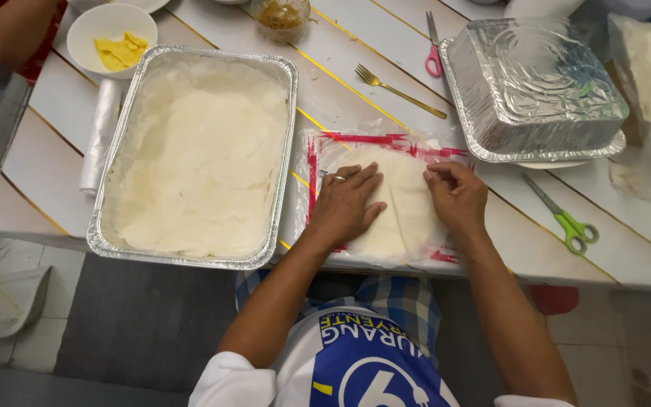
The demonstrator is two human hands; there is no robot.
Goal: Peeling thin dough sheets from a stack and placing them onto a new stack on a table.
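Note:
A stack of thin pale dough sheets lies on a clear plastic wrapper with red edges at the near table edge. My left hand presses flat on the left part of the stack, fingers spread, a ring on one finger. At the upper right corner of the stack, my right hand rests on the sheets with its fingertips pinching at a sheet's edge. To the left sits a large foil tray lined with the same pale sheets.
An upside-down foil tray sits at the back right. Green scissors, pink scissors, a gold fork, a white bowl of yellow pieces, a glass jar and a plastic roll lie on the white table.

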